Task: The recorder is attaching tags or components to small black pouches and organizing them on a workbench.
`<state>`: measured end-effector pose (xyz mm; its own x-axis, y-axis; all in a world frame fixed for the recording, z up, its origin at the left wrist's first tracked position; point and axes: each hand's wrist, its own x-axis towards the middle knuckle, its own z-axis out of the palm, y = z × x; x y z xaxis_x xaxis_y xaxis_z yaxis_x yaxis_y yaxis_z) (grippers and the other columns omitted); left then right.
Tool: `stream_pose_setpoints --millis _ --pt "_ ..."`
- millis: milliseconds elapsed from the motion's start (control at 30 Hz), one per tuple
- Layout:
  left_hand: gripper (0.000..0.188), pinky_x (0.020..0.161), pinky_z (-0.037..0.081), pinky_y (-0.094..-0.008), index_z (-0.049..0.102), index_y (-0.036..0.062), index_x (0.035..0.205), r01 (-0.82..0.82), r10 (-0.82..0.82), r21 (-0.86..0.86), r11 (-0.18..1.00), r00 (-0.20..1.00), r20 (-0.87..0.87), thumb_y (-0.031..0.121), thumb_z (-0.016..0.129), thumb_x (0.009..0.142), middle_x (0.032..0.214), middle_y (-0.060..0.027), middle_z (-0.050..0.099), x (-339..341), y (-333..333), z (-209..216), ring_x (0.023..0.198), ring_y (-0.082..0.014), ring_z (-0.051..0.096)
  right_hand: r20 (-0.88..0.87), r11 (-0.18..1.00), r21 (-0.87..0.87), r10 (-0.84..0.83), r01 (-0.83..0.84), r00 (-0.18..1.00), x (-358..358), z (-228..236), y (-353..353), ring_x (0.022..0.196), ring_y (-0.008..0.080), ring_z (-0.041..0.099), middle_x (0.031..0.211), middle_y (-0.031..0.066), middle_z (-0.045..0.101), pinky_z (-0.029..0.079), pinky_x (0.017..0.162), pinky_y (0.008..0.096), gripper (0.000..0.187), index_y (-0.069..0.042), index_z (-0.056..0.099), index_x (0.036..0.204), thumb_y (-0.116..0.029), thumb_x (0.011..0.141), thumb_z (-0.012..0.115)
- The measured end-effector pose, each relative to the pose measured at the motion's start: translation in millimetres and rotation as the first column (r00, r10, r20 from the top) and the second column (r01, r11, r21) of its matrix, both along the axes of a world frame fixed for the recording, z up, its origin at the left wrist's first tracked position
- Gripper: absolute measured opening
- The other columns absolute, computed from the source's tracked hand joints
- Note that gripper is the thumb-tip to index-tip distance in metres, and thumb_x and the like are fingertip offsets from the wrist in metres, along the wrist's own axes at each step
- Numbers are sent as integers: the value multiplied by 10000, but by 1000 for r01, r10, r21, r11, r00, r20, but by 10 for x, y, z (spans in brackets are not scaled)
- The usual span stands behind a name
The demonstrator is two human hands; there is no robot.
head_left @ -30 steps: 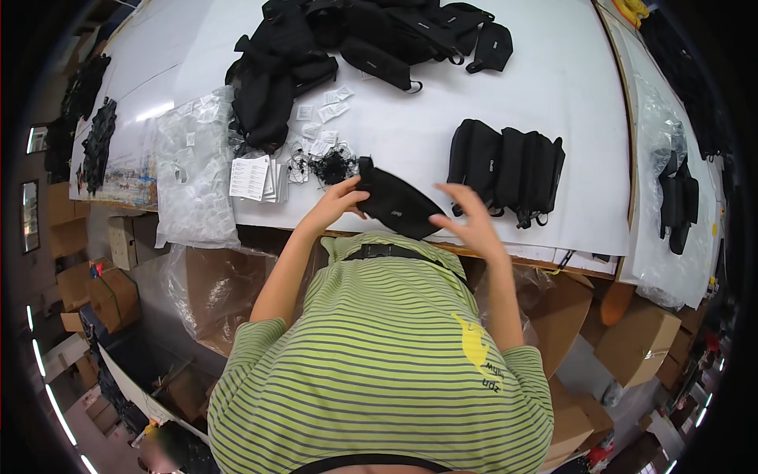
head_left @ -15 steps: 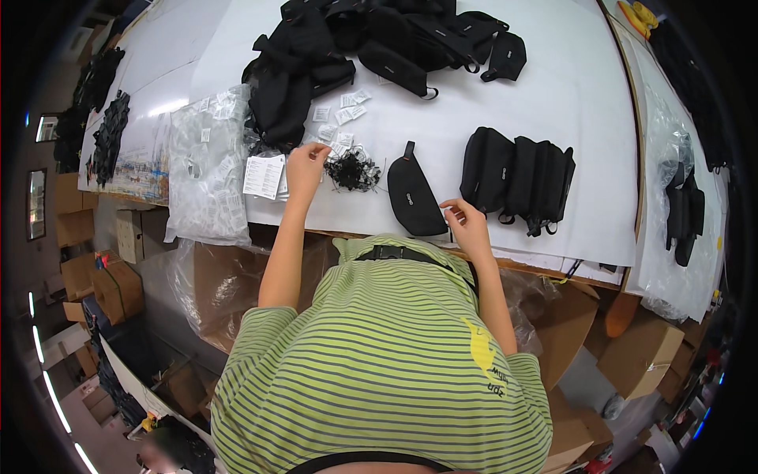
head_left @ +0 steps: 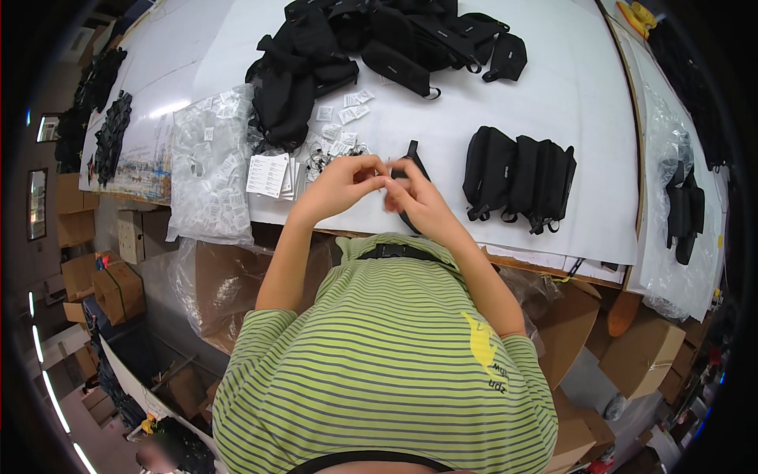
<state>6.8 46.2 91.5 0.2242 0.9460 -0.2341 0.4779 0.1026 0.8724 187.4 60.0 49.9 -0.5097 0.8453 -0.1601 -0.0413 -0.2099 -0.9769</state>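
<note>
My left hand (head_left: 344,188) and my right hand (head_left: 421,204) meet at the fingertips just above the table's near edge. Both have their fingers pinched together; whatever lies between them is too small to make out. Behind my right hand lies a black zip pouch (head_left: 414,152), mostly covered, with its loop end pointing away from me. A tangle of thin black strings (head_left: 318,158) sits beyond my left hand, partly hidden by it. Next to this are small white packets (head_left: 343,142) and a stack of white printed cards (head_left: 267,174).
A row of black pouches (head_left: 517,178) stands to the right. Farther back is a heap of black bags (head_left: 379,39). On the left lies a clear plastic bag of white packets (head_left: 209,166). Cardboard boxes (head_left: 643,347) stand below the table.
Both hands have come together over the pouch's left side. My left hand moved right from the cards and packets, and my right hand moved left from the pouch's right end.
</note>
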Motion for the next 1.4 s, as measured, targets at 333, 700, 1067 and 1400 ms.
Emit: stream_pose_setpoints --millis 333,700,1067,1400 --pt "181 602 407 -247 604 6 857 20 -19 -8 1000 1000 18 183 635 831 673 -29 559 -116 -111 -18 617 -98 476 138 981 -32 191 -189 972 347 -40 -28 547 54 370 635 -15 496 324 521 216 207 -14 555 859 -216 904 561" --pt "191 620 436 -281 592 -5 851 137 -137 -52 989 991 10 181 630 830 691 -73 590 63 -156 -147 635 -158 535 185 954 -152 283 -257 941 274 -138 16 531 7 286 567 -89 440 232 508 202 197 -43 562 859 -235 901 576" --pt "385 913 408 -408 587 46 1129 -427 764 635 644 311 -565 256 638 811 1231 -193 532 -1420 -536 -1602 1057 -357 549 2 936 -332 123 -116 992 538 -144 14 560 16 436 600 -50 551 340 556 187 161 1 651 845 -156 818 668" --pt "230 732 481 -376 612 4 995 -569 718 439 696 527 -454 174 585 844 883 -203 639 -929 -508 -755 833 -344 618 -55 983 -117 -147 140 988 558 -234 26 609 14 418 677 -44 513 313 548 173 79 -16 594 866 -94 874 587"
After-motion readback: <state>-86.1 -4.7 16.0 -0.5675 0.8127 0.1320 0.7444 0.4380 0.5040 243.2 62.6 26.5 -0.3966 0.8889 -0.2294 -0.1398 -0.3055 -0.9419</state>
